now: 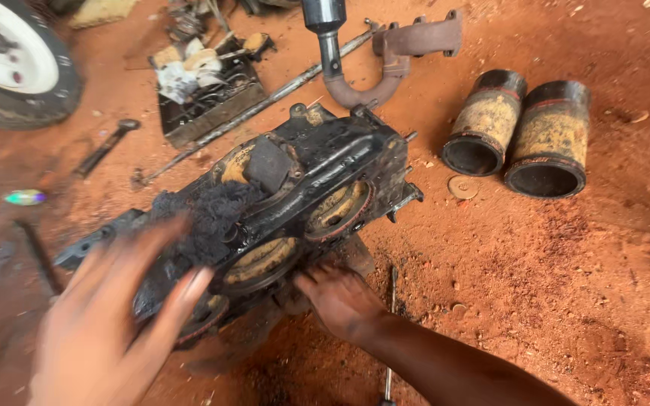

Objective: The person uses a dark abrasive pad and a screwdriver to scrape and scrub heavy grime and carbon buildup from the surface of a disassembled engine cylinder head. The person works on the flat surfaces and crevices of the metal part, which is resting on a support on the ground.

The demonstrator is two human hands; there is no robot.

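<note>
Right hand point(340, 299) grips engine block point(317, 177) underside; blurred left hand point(107, 331), fingers spread, hovers above it.

Both hands bare — no gloves, rings or watch visible. Left hand point(107, 323) heavily motion-blurred, fingers spread, detail unreadable. Right hand point(340, 297) sharp, grease-smudged, forearm bare to frame edge — no sleeve showing.

Red dirt ground point(566, 301), black engine block point(317, 173), two cylinder sleeves point(520, 131), long rod point(250, 109), wheel point(9, 60), parts tray point(205, 90)
</note>
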